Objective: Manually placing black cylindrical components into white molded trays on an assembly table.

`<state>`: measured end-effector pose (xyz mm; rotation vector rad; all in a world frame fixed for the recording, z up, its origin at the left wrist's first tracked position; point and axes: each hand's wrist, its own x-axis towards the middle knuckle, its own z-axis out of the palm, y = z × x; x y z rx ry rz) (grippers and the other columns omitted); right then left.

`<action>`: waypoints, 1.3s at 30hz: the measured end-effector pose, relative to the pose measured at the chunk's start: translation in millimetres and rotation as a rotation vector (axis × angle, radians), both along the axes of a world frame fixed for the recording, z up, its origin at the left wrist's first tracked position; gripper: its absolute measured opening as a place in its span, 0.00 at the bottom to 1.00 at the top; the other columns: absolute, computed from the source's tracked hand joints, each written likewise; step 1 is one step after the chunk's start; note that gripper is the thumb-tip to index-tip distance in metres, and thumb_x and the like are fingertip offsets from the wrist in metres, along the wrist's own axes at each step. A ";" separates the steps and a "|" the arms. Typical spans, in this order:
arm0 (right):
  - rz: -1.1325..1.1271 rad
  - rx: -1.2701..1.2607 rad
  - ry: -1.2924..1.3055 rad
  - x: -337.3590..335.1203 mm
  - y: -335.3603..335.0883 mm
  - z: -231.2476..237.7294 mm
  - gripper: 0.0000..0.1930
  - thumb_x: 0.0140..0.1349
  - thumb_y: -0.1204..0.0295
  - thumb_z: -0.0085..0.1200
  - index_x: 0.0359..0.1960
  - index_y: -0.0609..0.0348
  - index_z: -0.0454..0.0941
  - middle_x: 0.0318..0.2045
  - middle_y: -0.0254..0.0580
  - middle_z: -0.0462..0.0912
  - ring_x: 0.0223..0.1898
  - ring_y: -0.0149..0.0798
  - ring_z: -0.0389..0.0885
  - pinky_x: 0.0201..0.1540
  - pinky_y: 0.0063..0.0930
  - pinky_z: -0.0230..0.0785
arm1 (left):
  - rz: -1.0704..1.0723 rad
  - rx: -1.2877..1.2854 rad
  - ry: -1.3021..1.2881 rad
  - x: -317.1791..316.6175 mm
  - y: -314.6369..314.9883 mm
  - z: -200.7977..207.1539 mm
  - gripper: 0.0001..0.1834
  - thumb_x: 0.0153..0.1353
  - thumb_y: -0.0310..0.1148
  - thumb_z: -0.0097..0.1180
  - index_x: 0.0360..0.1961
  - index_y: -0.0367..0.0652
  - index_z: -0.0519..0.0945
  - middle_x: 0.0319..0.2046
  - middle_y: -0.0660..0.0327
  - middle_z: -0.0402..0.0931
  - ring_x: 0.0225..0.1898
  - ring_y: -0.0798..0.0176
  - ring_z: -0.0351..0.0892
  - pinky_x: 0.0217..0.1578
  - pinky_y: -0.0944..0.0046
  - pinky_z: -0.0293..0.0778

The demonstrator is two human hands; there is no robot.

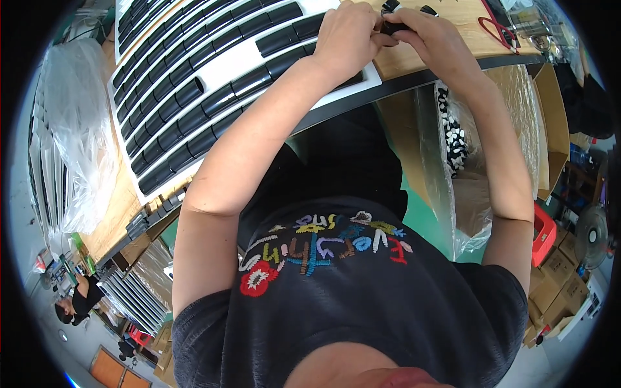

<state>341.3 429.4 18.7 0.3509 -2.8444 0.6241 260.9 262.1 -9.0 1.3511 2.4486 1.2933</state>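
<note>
Both hands meet above the wooden tabletop near the top of the view. A small black piece [391,28] sits between their fingertips; its exact kind is partly hidden by the fingers. My right hand [435,40] pinches it from the right. My left hand [348,40] is closed, its fingertips pressed against the same piece, and its wrist passes over the tray. Under my left forearm lies a white tray [231,64] with rows of glossy black cylindrical pieces [252,80]. Another small black part [428,11] rests on the table beyond my right hand.
A red-handled tool [497,31] lies at the table's right. Below the edge stands a plastic-lined carton [546,123] with small black and white parts [455,142]. Clear plastic sheeting [81,123] covers the left side. A person [81,297] works at the far left.
</note>
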 end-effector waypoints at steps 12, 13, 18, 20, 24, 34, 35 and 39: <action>-0.116 -0.250 -0.064 3.1 -7.3 0.6 0.12 0.59 0.79 0.58 0.46 0.63 0.78 0.35 0.51 0.83 0.37 0.51 0.84 0.39 0.34 0.74 | 0.016 -0.133 0.274 -6.7 1.8 -14.3 0.13 0.48 0.31 0.69 0.35 0.41 0.82 0.32 0.55 0.79 0.40 0.49 0.78 0.42 0.53 0.72; -0.118 -0.240 -0.047 2.1 -9.1 1.8 0.12 0.59 0.79 0.58 0.46 0.64 0.78 0.35 0.51 0.83 0.38 0.50 0.84 0.40 0.34 0.74 | -0.009 -0.107 0.360 -9.5 1.1 -24.6 0.14 0.51 0.34 0.69 0.39 0.44 0.83 0.31 0.56 0.81 0.38 0.52 0.81 0.40 0.54 0.74; -0.173 -0.295 -0.080 7.6 -11.6 3.2 0.13 0.59 0.79 0.59 0.46 0.65 0.77 0.37 0.52 0.83 0.39 0.49 0.84 0.41 0.34 0.74 | 0.017 -0.059 0.291 -2.9 6.0 -19.4 0.12 0.53 0.31 0.68 0.40 0.43 0.83 0.28 0.58 0.82 0.34 0.54 0.82 0.38 0.55 0.75; -0.140 -0.236 0.004 8.2 -8.8 -0.4 0.13 0.59 0.79 0.59 0.46 0.65 0.77 0.37 0.52 0.83 0.39 0.49 0.84 0.42 0.33 0.74 | 0.006 -0.068 0.281 0.9 5.9 -16.4 0.12 0.55 0.29 0.67 0.42 0.42 0.83 0.29 0.58 0.83 0.34 0.56 0.83 0.39 0.57 0.77; -0.136 -0.208 0.042 10.4 -13.7 1.6 0.12 0.59 0.80 0.59 0.45 0.66 0.77 0.38 0.52 0.83 0.40 0.50 0.83 0.42 0.34 0.74 | 0.064 -0.123 0.309 -0.6 2.3 -7.0 0.13 0.47 0.28 0.68 0.34 0.37 0.79 0.36 0.52 0.78 0.45 0.45 0.76 0.44 0.49 0.68; -0.228 -0.550 -0.128 17.5 -1.8 -24.4 0.13 0.68 0.79 0.52 0.53 0.65 0.77 0.35 0.37 0.83 0.40 0.26 0.82 0.46 0.21 0.74 | -0.005 -0.144 0.120 -2.1 0.7 -2.7 0.13 0.48 0.27 0.67 0.35 0.36 0.79 0.36 0.50 0.78 0.44 0.45 0.75 0.44 0.50 0.67; -0.224 -0.581 -0.129 17.2 -0.7 -26.4 0.13 0.68 0.80 0.52 0.53 0.65 0.77 0.35 0.38 0.83 0.40 0.27 0.83 0.46 0.21 0.74 | -0.003 -0.145 0.121 -1.7 0.9 -4.0 0.13 0.48 0.27 0.67 0.35 0.36 0.79 0.36 0.50 0.78 0.44 0.45 0.75 0.44 0.50 0.67; -0.204 -0.657 -0.082 19.4 3.1 -34.6 0.13 0.67 0.80 0.53 0.53 0.66 0.77 0.35 0.38 0.83 0.40 0.27 0.82 0.46 0.20 0.74 | 0.017 -0.146 0.136 -0.7 2.4 -4.7 0.12 0.47 0.26 0.66 0.35 0.36 0.79 0.37 0.50 0.78 0.45 0.46 0.74 0.46 0.51 0.67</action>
